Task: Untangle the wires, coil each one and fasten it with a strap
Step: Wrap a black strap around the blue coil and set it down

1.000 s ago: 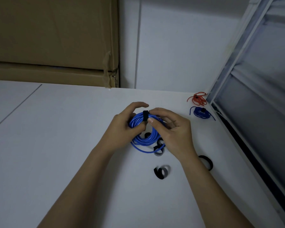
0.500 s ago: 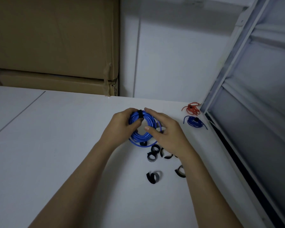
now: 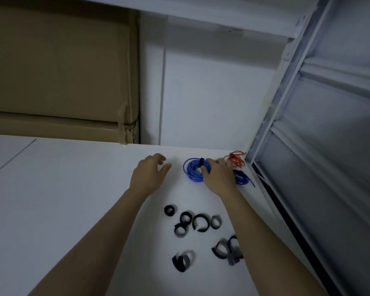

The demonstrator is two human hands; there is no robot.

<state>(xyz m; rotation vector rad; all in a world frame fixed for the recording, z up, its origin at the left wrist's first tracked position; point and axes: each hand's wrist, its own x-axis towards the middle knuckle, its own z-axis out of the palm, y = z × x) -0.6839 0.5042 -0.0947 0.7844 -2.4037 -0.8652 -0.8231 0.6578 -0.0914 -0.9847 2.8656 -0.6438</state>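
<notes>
A light blue wire coil bound by a black strap lies near the table's far right corner. My right hand holds its right side, thumb inside the ring and fingers over the top. My left hand hovers to the left of the coil, fingers relaxed, holding nothing. A strapped red coil and a strapped dark blue coil lie just beyond my right hand at the table's edge.
Several loose black straps curl on the white table between my forearms. A cardboard box stands at the back left. A white metal frame runs along the table's right edge.
My left hand has let go of the light blue coil and drawn away to the left. My right hand has carried the coil toward the far right corner, beside the red and dark blue coils.
</notes>
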